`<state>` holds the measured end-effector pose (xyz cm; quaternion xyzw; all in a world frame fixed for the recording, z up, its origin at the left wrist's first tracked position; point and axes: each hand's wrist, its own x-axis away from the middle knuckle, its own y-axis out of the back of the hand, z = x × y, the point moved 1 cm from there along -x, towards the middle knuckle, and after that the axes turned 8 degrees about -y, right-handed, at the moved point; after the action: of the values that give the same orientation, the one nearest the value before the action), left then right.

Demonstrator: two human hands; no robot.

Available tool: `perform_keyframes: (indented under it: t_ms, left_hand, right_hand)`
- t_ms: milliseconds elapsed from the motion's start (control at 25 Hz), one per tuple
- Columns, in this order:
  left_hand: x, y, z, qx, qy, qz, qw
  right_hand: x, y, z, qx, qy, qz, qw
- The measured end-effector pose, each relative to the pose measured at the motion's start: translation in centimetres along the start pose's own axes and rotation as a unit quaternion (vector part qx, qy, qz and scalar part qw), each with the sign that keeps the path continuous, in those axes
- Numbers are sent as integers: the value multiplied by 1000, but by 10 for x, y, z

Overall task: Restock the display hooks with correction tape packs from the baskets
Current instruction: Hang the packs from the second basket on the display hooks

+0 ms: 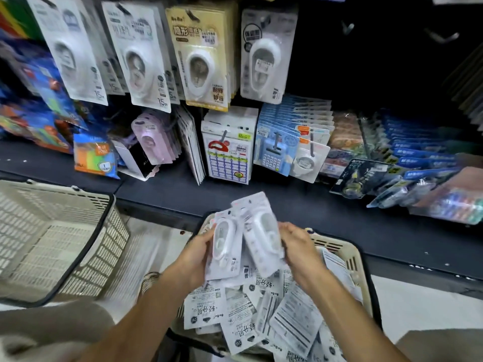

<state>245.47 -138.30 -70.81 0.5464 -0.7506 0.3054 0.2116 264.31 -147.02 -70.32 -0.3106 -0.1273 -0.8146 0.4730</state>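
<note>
So from my feed: two white correction tape packs are up in the hands, right over the full basket (350, 254) at about 6 o'clock in the frame. The left hand (198, 253) is curled around the left pack (226, 246), thumb on its front, and the right hand (300, 250) is gripping the right pack (264, 237) by its edge. The two packs overlap a bit and both are tilted, tops pointing up toward the shelf. They're kinda motion-blurred, so I can't read the print.

Under the hands the basket is heaped with loose packs (243, 317), most of them lying back side up with the text showing.

At 9 o'clock there's a second cream basket (65, 231) with a dark rim, tilted.

Up at 12 o'clock hang rows of correction tape on the display hooks: a grey-white carded row (139, 56), a yellow-carded one (201, 58) and another grey one (266, 52). At 1 o'clock two bare hooks (441, 36) stick out of the dark backboard. Just past the hands runs the dark shelf edge (287, 205), with label sheets (227, 155) and blue-carded items (277, 150) standing on it.
</note>
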Motion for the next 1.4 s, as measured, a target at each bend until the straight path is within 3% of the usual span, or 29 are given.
perform_keyframes:
  t_ms: [200, 400, 640, 800, 920, 1040, 1160, 1240, 1320, 1400]
  left_hand:
    - [-1, 0, 8, 1, -3, 7, 1000]
    - [1, 13, 11, -67, -49, 42, 996]
    - [-6, 32, 8, -90, -66, 3, 994]
    - [-10, 30, 11, -69, -35, 103, 992]
    - [-9, 22, 15, -42, -22, 163, 985]
    - [-12, 22, 18, -117, -65, 58, 989]
    - [-20, 42, 9, -85, -85, -76, 990]
    - [-23, 56, 1, -90, -112, -132, 981]
    - [-23, 61, 0, -164, -140, -155, 964]
    - [-28, 60, 9, -228, -147, -142, 952]
  right_hand:
    - [2, -20, -17, 97, 8, -164, 982]
    - [4, -38, -28, 180, -2, -119, 976]
    - [-6, -39, -14, -30, 11, -109, 994]
    - [-8, -45, -27, 110, -2, -122, 986]
    - [-5, -57, -40, 216, 73, -107, 968]
    - [-9, -62, -43, 263, 122, -71, 954]
    - [-27, -41, -44, 213, 5, -110, 971]
    - [-41, -27, -49, 250, -69, -128, 957]
    - [-51, -29, -51, 263, -77, -111, 955]
    - [-53, -41, -49, 204, -56, -89, 973]
